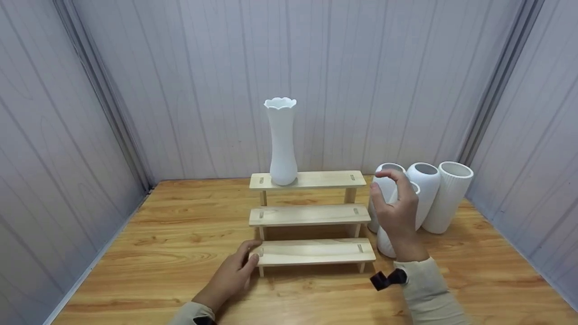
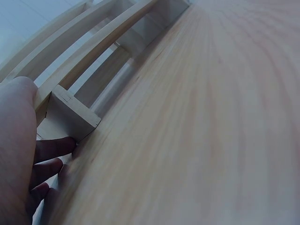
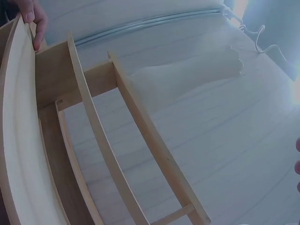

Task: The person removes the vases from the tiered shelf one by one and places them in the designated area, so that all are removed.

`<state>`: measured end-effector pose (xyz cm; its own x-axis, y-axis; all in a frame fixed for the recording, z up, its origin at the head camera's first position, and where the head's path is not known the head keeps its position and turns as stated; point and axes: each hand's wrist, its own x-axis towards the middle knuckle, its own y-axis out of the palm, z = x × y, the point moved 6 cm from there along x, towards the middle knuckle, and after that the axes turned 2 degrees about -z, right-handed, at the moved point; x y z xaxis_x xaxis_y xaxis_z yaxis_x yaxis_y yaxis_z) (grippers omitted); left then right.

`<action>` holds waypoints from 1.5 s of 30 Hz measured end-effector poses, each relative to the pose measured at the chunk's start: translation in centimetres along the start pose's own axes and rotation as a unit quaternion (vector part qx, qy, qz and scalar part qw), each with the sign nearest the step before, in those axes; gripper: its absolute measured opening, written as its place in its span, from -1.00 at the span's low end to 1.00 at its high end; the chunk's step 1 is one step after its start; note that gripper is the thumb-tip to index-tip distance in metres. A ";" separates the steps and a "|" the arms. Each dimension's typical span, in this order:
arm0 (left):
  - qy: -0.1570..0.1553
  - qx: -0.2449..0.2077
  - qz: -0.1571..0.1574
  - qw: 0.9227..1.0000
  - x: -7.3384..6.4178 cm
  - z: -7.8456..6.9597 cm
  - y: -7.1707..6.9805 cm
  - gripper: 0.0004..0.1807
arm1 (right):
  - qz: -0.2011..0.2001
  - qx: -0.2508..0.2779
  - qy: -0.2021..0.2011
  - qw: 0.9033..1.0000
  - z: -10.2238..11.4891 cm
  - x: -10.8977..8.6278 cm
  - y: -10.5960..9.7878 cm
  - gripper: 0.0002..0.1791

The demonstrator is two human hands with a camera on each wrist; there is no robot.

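Observation:
A three-step wooden stand (image 1: 311, 215) has a tall white vase (image 1: 282, 144) with a scalloped rim upright on the left of its top step. My left hand (image 1: 229, 274) grips the left end of the lowest step, the thumb at its front edge; in the left wrist view some fingers sit below, beside the leg. Right of the stand, my right hand (image 1: 397, 212) is raised in front of a group of white vases. Its thumb and index finger curve apart with nothing between them. It partly hides the front vase (image 1: 385, 243); whether it touches it, I cannot tell.
Behind the right hand stand a rounded white vase (image 1: 426, 192), a ribbed white cylinder vase (image 1: 447, 203) and another white vase (image 1: 373, 216), close together. Panelled walls (image 1: 216, 90) enclose the wooden table (image 1: 180, 234) at the back and both sides.

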<state>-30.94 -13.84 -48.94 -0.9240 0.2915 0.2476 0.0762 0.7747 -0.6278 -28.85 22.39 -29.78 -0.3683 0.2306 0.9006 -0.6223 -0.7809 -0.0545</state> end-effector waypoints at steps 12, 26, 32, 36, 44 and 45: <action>-0.010 -0.004 0.010 1.000 0.1 0.2 0.1 -0.54 | 0.075 0.086 -0.027 0.993 0.6 -1.2 2.9 -0.68; -0.014 0.006 0.005 1.000 0.3 0.2 0.0 -0.57 | 0.175 0.094 -0.020 0.980 0.4 -1.6 6.8 -0.53; -0.011 0.009 0.001 1.000 0.2 0.2 0.0 -0.58 | 0.227 0.059 0.009 0.972 -0.3 -1.9 8.3 -0.51; -0.016 0.005 0.005 1.000 0.2 0.2 0.1 -0.58 | 0.258 0.035 0.029 0.965 -0.8 -2.2 9.0 -0.50; -0.014 -0.005 0.009 1.000 0.2 -0.1 0.1 -0.54 | 0.288 0.019 0.027 0.957 -1.6 -2.3 10.1 -0.47; -0.015 -0.006 0.009 1.000 0.2 -0.1 0.1 -0.54 | 0.292 0.018 0.027 0.956 -1.7 -2.3 10.2 -0.46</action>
<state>-31.08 -13.72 -48.88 -0.9334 0.2887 0.2129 0.0981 0.7764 -0.6226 -35.53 14.84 -33.09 -0.6811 -0.2230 0.6974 -0.2747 -0.8051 -0.5257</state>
